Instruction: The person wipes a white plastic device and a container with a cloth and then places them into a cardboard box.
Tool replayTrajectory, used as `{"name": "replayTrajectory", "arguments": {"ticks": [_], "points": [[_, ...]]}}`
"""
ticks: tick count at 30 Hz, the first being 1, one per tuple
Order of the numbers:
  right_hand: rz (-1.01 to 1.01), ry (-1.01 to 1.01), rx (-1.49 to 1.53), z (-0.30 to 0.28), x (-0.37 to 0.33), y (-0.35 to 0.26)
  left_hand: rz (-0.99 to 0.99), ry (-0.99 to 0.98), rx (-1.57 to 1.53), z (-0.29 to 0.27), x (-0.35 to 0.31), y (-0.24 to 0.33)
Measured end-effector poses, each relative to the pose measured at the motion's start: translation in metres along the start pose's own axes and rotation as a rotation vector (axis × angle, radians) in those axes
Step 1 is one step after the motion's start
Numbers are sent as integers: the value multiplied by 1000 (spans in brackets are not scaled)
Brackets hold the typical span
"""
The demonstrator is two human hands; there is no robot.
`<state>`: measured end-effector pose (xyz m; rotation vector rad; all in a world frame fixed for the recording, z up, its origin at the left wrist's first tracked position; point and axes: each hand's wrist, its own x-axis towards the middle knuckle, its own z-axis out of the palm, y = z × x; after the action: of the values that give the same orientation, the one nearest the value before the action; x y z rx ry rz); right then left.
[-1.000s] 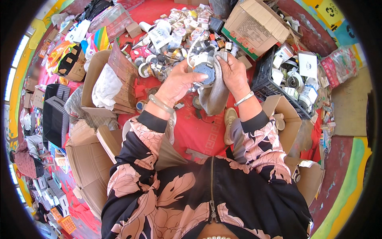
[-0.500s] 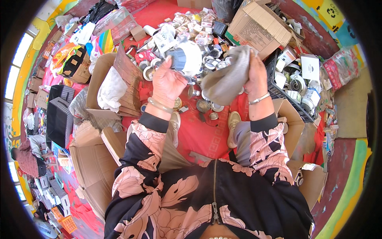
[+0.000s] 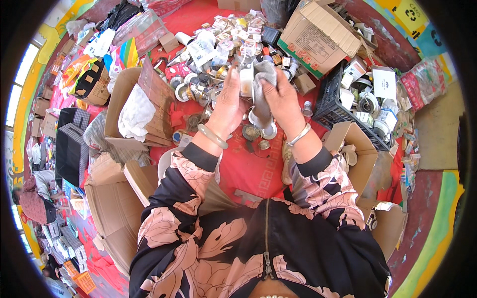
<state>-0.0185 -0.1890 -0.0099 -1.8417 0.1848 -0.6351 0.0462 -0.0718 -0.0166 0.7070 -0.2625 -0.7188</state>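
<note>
In front of me, above the pile, my left hand (image 3: pixel 229 102) is closed around a white lamp housing (image 3: pixel 246 82). It is seen nearly edge-on, and my palm hides part of it. A grey cloth (image 3: pixel 263 84) is pinched in my right hand (image 3: pixel 284 102), bunched at the top and hanging down below the fingers. The cloth is against the right side of the housing. Beneath both hands lies a heap of small lamps and round metal fittings (image 3: pixel 186 93) on the red floor covering (image 3: pixel 238 174).
An open cardboard box (image 3: pixel 121 107) with white cloth stands left. Right are a black crate (image 3: pixel 328 92) full of lamps and a smaller open carton (image 3: pixel 360 154). A large carton (image 3: pixel 318 37) leans behind the heap. Far left, a person (image 3: pixel 37 198) bends over goods.
My hands have come together. The white housing has turned edge-on, and the grey cloth, held out to the right before, is now bunched against it.
</note>
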Motion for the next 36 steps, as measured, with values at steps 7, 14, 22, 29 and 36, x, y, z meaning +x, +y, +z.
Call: {"name": "replayTrajectory", "arguments": {"ticks": [7,14,22,29,36], "points": [[120,218,-382,-31,21,10,-49,121,-285,-7,3,15],[295,362,469,-52,32,-3,-160,62,-369,-23,4,15],[-269,272,-485,2,14,-19,-127,77,-321,5,-2,-5],[-446,32,-477,35,-14,-34,-144,234,-242,0,-8,-2],[-468,-149,-200,0,-3,-13,-69,47,-252,-10,5,11]]}}
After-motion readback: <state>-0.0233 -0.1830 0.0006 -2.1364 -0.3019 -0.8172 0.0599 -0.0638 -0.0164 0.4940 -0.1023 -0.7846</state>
